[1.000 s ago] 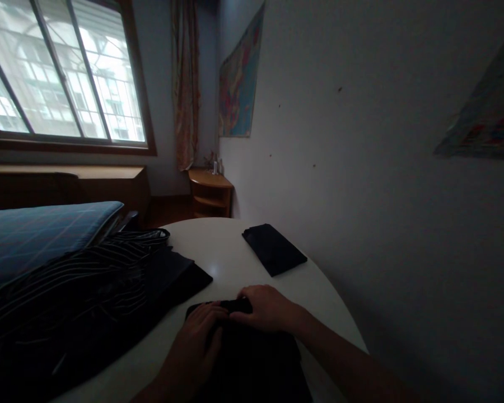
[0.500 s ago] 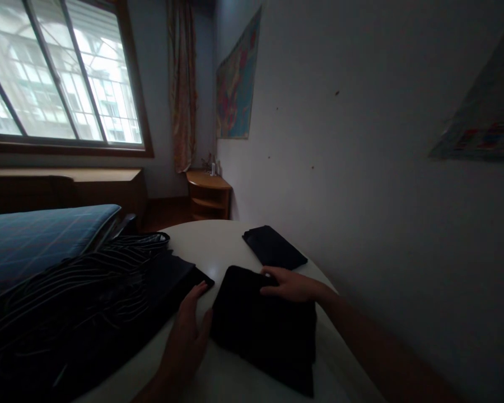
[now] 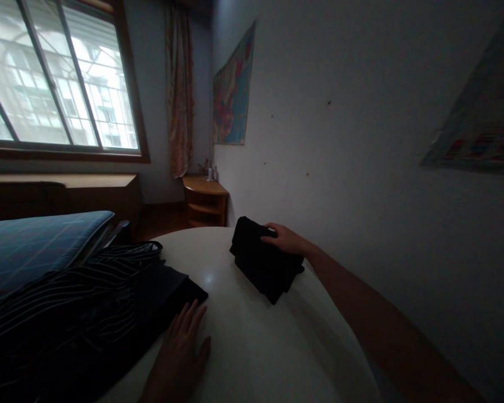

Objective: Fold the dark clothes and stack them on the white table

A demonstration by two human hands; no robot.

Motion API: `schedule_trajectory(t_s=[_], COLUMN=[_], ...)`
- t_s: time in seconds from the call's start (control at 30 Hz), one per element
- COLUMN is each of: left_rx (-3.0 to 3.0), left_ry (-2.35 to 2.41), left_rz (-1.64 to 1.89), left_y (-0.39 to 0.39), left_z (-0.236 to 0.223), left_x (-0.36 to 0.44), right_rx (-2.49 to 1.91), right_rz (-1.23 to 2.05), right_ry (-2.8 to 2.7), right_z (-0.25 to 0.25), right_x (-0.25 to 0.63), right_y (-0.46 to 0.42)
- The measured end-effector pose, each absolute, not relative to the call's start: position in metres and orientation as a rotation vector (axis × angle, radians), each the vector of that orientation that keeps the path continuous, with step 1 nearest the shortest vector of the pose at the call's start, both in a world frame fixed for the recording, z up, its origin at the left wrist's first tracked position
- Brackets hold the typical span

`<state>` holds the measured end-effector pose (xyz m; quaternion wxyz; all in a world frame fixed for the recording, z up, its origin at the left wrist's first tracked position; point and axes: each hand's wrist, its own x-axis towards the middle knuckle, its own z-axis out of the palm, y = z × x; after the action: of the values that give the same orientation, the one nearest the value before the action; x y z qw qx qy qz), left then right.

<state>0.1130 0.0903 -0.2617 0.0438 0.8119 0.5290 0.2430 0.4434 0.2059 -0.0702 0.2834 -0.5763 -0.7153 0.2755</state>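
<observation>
My right hand (image 3: 284, 239) is stretched out to the far side of the round white table (image 3: 243, 347) and grips a folded black cloth (image 3: 256, 252) by its top edge. That cloth rests on another folded dark cloth (image 3: 277, 282) lying there. My left hand (image 3: 180, 350) lies flat on the table with fingers spread, its fingertips at the edge of a heap of dark striped clothes (image 3: 79, 302).
The heap of clothes covers the table's left side. A blue checked cushion (image 3: 33, 246) lies behind it. The white wall (image 3: 361, 168) runs close along the table's right edge. A wooden corner shelf (image 3: 205, 198) and a window (image 3: 54, 84) are at the back.
My right hand has carried the folded black cloth away from me and set it on the other folded cloth at the far side. My left hand has let go and rests flat.
</observation>
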Motion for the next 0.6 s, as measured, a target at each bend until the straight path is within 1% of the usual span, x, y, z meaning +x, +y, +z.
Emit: schedule_trajectory(t_s=[0.07,0.17,0.27,0.47,0.6], left_rx=[2.499,2.520,2.535,2.586,2.619], left_ry=[1.616,1.601,1.599,1.611,1.607], left_rz=[0.746,0.732,0.724,0.704,0.662], left_y=[0.092,0.094,0.095,0.097,0.097], left_z=[-0.264,-0.268,-0.271,-0.275,-0.271], left_x=[0.112,0.111,0.109,0.107,0.107], right_rx=[-1.520,-1.522,-1.631,-1.899,-2.056], right_rz=[0.827,0.840,0.751,0.577,0.411], right_ry=[-1.819,-1.714,-1.699,-1.711,-1.695], right_z=[-0.065,-0.065,-0.081,-0.134,-0.152], right_x=[0.450,0.464,0.482,0.506,0.508], right_y=[0.220,0.241,0.257,0.264,0.267])
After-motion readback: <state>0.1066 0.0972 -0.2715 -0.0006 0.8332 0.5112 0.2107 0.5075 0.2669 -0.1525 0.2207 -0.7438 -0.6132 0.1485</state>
